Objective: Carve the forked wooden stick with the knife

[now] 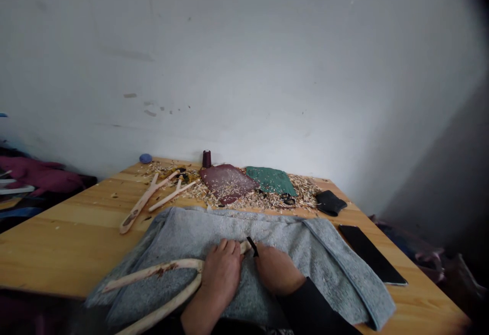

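Note:
A peeled forked stick (pixel 189 263) lies across the grey cloth (pixel 183 228), its two prongs pointing left and toward me. A brown bark patch remains on the upper prong. My left hand (pixel 221 268) is closed around the stick's handle, just right of the fork. The handle's tip shows between my two hands. Held in my right hand (pixel 277 268) is a knife with a dark blade (pixel 252 246), which lies against or just over the handle's end. Its grip is hidden by my closed fingers.
Two more forked sticks (pixel 143 205) lie at the back left. Wood shavings (pixel 263 201) cover the back, around maroon (pixel 225 179) and green (pixel 271 179) sheets. A thread spool (pixel 207 159) stands near the wall. A black pouch (pixel 330 203) and tablet-like slab (pixel 370 253) lie right.

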`<state>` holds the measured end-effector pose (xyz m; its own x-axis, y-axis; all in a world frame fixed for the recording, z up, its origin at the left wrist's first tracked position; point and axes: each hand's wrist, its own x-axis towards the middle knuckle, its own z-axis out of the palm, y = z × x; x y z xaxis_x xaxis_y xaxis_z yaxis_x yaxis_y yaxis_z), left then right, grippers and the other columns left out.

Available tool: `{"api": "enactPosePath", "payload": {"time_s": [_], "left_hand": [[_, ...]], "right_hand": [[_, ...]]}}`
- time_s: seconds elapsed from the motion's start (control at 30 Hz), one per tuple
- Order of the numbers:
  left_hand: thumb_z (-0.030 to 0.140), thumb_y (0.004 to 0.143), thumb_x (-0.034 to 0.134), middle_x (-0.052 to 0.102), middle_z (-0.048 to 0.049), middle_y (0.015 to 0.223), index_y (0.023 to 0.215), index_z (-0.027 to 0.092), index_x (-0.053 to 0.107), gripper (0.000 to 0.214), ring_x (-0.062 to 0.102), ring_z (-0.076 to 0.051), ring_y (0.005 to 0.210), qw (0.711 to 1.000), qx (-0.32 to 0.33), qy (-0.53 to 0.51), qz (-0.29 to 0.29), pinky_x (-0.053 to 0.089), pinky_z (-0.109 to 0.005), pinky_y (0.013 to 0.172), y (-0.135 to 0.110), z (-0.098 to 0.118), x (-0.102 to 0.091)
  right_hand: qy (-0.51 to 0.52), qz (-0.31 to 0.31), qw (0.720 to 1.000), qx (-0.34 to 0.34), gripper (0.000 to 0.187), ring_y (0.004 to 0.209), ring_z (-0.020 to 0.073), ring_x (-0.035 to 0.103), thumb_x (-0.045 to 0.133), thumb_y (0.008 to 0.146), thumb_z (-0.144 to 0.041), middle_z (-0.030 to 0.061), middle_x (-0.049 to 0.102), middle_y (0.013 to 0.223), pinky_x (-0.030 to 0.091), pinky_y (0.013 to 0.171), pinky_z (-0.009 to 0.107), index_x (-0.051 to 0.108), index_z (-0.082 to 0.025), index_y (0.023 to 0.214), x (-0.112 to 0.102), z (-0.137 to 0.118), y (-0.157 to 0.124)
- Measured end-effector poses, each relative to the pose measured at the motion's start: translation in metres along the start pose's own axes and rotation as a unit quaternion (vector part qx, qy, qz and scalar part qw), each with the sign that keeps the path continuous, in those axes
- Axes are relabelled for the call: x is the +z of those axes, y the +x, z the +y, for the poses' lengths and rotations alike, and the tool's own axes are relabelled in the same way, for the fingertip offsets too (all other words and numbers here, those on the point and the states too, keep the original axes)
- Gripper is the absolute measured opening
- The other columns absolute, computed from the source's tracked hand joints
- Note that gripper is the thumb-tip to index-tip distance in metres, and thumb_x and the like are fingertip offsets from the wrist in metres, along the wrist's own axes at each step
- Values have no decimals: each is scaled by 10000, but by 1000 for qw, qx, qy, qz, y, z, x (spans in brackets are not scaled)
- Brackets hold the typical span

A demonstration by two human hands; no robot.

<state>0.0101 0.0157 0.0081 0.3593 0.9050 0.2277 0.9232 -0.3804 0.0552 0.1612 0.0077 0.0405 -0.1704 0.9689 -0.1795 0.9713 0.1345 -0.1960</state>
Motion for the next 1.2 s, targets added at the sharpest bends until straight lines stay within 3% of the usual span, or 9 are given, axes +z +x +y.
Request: {"api": "enactPosePath", "payload": {"time_s": [0.3, 0.53, 0.87, 1.2], "left_hand": [[162, 922, 445, 666, -49, 944, 1000, 180, 664, 233, 570, -233, 946, 1000, 20, 14, -16, 433, -373, 798, 2, 0, -3], [106, 902, 436, 652, -44, 949, 1020, 189, 658, 264, 551, -223, 949, 997, 65, 12, -34, 424, -358, 793, 2, 0, 0], [139, 913, 444, 651, -46, 949, 1014, 186, 661, 244, 561, -227, 959, 1000, 25, -9, -8, 437, -365, 812, 1, 1, 1], [144, 910, 469, 653, -40, 944, 1016, 192, 664, 228, 562, -229, 954, 1000, 24, -2, -2, 425, -359, 803, 1, 0, 3]], "right_hand": [[-31, -17, 999, 13, 397, 989, 293, 674, 318, 920, -135, 162, 694, 1092, 510, 813, 426, 578, -152, 1220, -10, -10, -4], [-59, -36, 997, 21, 370, 987, 302, 674, 332, 891, -74, 204, 697, 1042, 517, 800, 423, 663, -82, 1057, -17, -23, 1], [-24, -15, 1000, 5, 369, 966, 287, 682, 335, 905, -144, 147, 708, 1059, 511, 791, 389, 611, -157, 1149, -3, 0, 2], [-14, 1, 1000, 3, 364, 944, 312, 686, 332, 904, -159, 152, 714, 1027, 513, 783, 409, 609, -158, 1140, 2, 1, 1]]}}
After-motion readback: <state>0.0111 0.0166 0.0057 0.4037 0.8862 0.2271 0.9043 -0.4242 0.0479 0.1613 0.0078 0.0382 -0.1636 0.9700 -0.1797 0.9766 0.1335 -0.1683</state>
